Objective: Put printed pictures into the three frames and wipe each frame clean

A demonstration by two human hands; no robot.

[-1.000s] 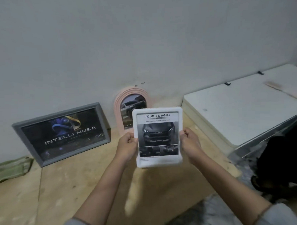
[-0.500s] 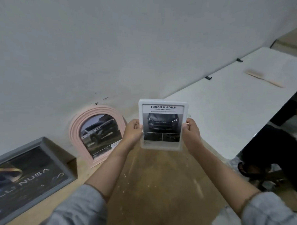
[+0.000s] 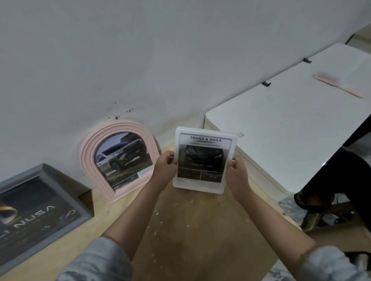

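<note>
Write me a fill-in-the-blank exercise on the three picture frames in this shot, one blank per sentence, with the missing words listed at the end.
1. The left hand and right hand hold the ____ frame by its side edges.
2. The heading on its print reads "TOUGH & ____".
3. The arched frame leaning on the wall is ____ in colour.
4. The grey frame stands to the ____ of the arched one.

Missing words: white; AGILE; pink; left

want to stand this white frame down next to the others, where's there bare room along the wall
The free patch is the wooden board at the wall, between the pink arched frame and the white table, just behind the white frame that the left hand and right hand grip. Left of that it is crowded: the grey frame stands close beside the pink one.
</note>
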